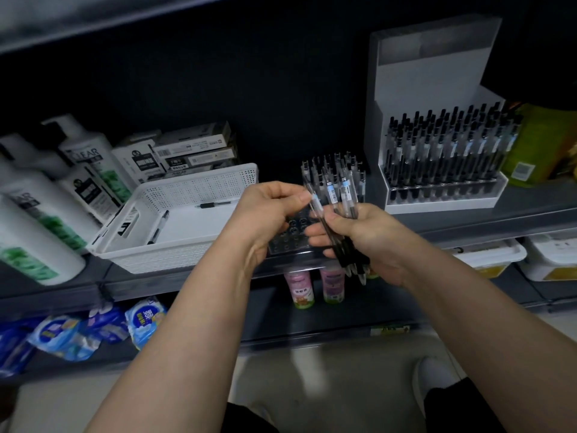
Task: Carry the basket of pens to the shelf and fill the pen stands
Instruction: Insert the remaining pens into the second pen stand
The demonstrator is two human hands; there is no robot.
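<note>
Forearms extended forward; left hand [268, 210] pinches single pen [316, 204], right hand [367, 242] grips pen bundle [345, 195].

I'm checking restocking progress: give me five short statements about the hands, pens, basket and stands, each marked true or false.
1. The right hand grips a bundle of pens. True.
2. The white basket is full of pens. False: only a few pens lie in it.
3. The white pen stand at the right is packed with pens. True.
4. The left hand rests inside the basket. False: it pinches one pen of the bundle.
5. Every hole of the clear stand is filled. False: its front holes are empty.
</note>
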